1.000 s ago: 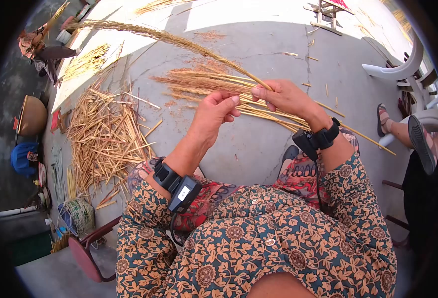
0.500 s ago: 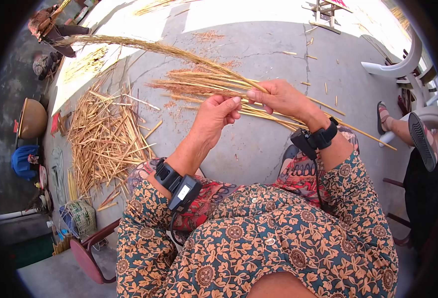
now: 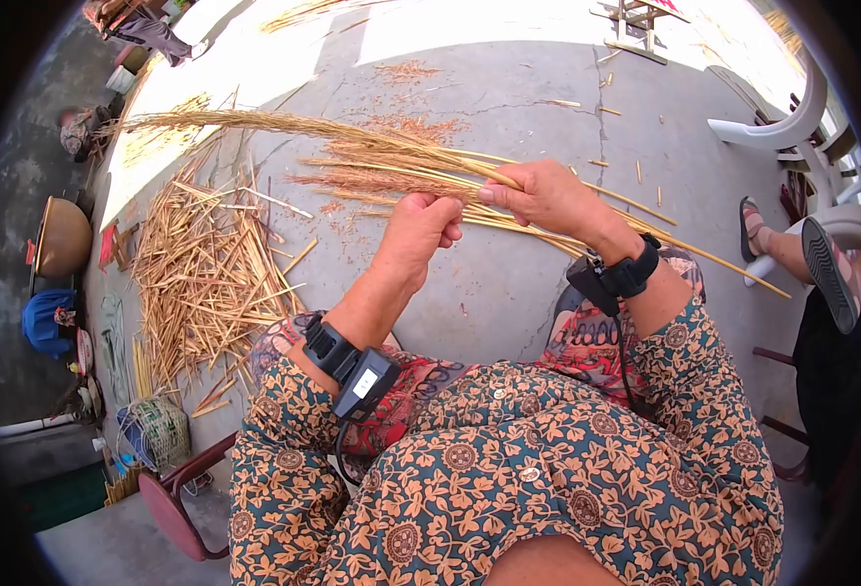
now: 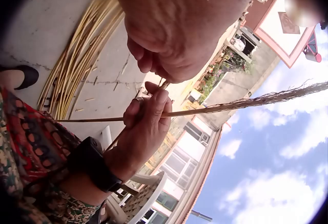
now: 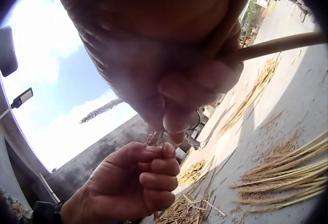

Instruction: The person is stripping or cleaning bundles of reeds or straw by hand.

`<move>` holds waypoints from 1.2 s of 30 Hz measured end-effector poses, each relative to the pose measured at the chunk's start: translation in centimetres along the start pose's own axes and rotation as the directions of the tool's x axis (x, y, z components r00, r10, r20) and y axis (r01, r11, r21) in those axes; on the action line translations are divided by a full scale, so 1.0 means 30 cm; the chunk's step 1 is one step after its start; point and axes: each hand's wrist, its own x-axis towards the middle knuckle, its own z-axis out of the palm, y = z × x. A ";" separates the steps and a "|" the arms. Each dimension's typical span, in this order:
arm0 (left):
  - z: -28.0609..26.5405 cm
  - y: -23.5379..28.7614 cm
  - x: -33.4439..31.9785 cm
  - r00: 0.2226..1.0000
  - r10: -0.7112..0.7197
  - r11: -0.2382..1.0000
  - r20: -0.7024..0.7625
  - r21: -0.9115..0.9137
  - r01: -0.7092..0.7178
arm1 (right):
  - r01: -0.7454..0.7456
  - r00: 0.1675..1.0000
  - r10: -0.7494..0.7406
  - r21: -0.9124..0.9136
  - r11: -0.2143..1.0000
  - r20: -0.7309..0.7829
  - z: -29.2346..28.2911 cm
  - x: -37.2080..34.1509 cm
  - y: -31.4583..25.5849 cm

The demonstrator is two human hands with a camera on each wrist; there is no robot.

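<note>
In the head view my right hand point(image 3: 548, 200) grips broomcorn stalks, one with a long, feathery head point(image 3: 265, 119) reaching far to the left. Two stalks show in that grip in the right wrist view. My left hand point(image 3: 419, 232) is just left of it, its fingers curled in. Seen from the right wrist, the left hand point(image 5: 133, 178) pinches a thin reddish wisp point(image 5: 155, 139) between thumb and forefinger, close under the right fingertips. Behind the hands, a bundle of broomcorn point(image 3: 377, 156) with reddish brush ends lies on the floor.
A heap of short cut stalks point(image 3: 206, 283) lies on the floor at left. Beyond it stand a tan basin point(image 3: 62, 237), a blue cloth point(image 3: 50, 322) and a woven basket point(image 3: 162, 435). At right are a white chair point(image 3: 772, 135) and another person's sandalled foot point(image 3: 834, 278).
The feathery head of the long stalk has swung down toward the floor bundle. My left fingers have curled in more, slightly left. A person in the background has moved.
</note>
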 end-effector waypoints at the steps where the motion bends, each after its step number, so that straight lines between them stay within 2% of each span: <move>1: 0.003 0.004 -0.001 1.000 -0.005 1.000 -0.014 0.027 0.005 | -0.006 1.000 0.006 -0.011 1.000 -0.004 -0.001 -0.002 -0.005; 4: 0.008 0.014 -0.005 0.997 -0.024 0.994 -0.071 0.107 0.032 | 0.076 0.994 -0.090 -0.198 0.977 -0.063 0.007 0.003 0.001; 5: 0.008 0.015 -0.005 0.995 -0.031 0.990 -0.093 0.134 0.043 | 0.050 0.994 -0.069 -0.213 0.976 -0.081 0.000 0.000 -0.003; 8: -0.012 0.011 -0.003 0.998 -0.018 0.984 -0.067 0.174 0.029 | 0.007 0.992 -0.041 -0.268 0.964 -0.122 -0.019 -0.012 0.001; 11: -0.009 0.027 -0.021 0.998 -0.051 0.944 0.048 0.329 0.033 | 0.003 0.986 -0.058 -0.325 0.946 -0.160 -0.026 -0.014 0.023; 14: -0.015 0.018 -0.017 0.978 0.206 0.814 -0.012 0.556 -0.165 | 0.004 0.976 -0.085 -0.372 0.928 -0.201 -0.025 -0.017 0.022; 17: -0.012 0.017 -0.012 0.904 0.419 0.813 -0.086 0.480 -0.331 | 0.008 0.962 -0.117 -0.405 0.914 -0.246 -0.022 -0.017 0.024; 20: 0.000 0.029 -0.018 0.828 0.542 0.763 -0.143 0.497 -0.414 | 0.002 0.958 -0.121 -0.412 0.911 -0.262 -0.021 -0.018 0.027; 23: -0.017 0.026 -0.004 0.705 0.709 0.436 -0.016 0.795 -0.421 | 0.009 0.958 -0.134 -0.436 0.900 -0.255 -0.018 -0.020 0.030; 26: 0.000 0.041 -0.014 0.639 0.761 0.205 0.113 0.892 -0.402 | 0.024 0.958 -0.147 -0.441 0.897 -0.248 -0.015 -0.018 0.032; 29: -0.008 0.045 -0.011 0.636 0.746 0.054 0.200 0.933 -0.356 | 0.025 0.964 -0.142 -0.449 0.893 -0.227 -0.009 -0.011 0.032; 32: -0.004 0.053 -0.007 0.548 0.795 -0.027 0.260 0.917 -0.397 | 0.032 0.966 -0.146 -0.460 0.887 -0.214 -0.005 -0.007 0.035; 36: -0.005 0.047 -0.002 0.568 0.760 -0.138 0.316 0.933 -0.333 | 0.048 0.963 -0.162 -0.455 0.889 -0.216 -0.003 -0.014 0.029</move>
